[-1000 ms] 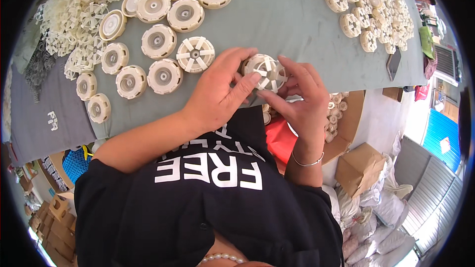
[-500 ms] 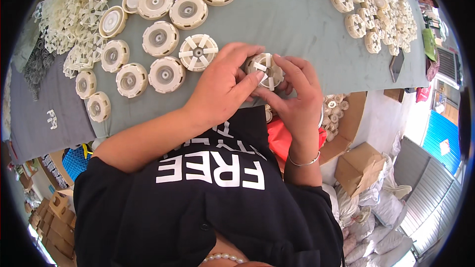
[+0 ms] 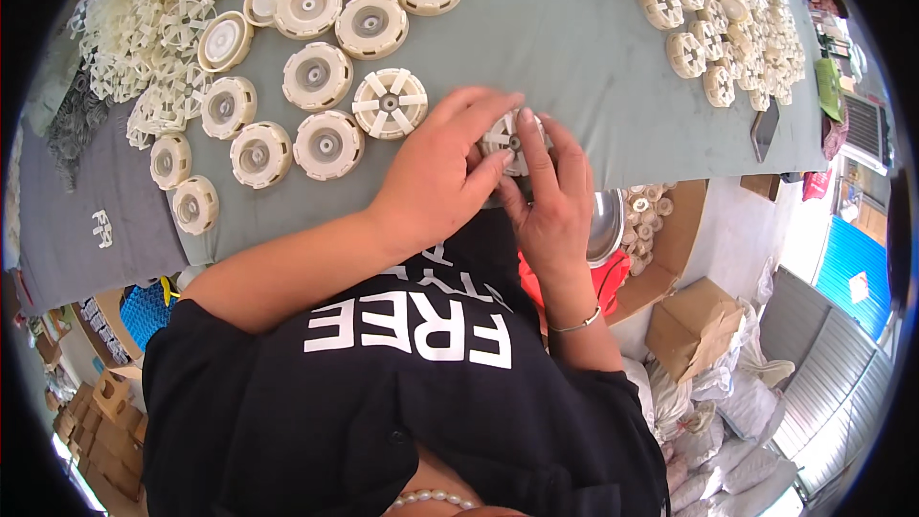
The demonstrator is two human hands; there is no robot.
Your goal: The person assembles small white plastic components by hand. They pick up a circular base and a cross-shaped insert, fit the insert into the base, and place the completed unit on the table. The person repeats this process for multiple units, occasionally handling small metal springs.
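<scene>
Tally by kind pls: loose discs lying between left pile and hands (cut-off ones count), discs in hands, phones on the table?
Unspoked discs, lying: 13
Spoked disc, lying: 1
Held spoked disc: 1
Phone: 1
Total: 16

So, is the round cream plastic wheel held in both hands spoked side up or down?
Spoked side up: the wheel shows pale spokes and its hub toward the camera, though fingers cover part.

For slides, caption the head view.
Left hand and right hand hold a round, cream, spoked plastic disc at a grey-green table.
</scene>
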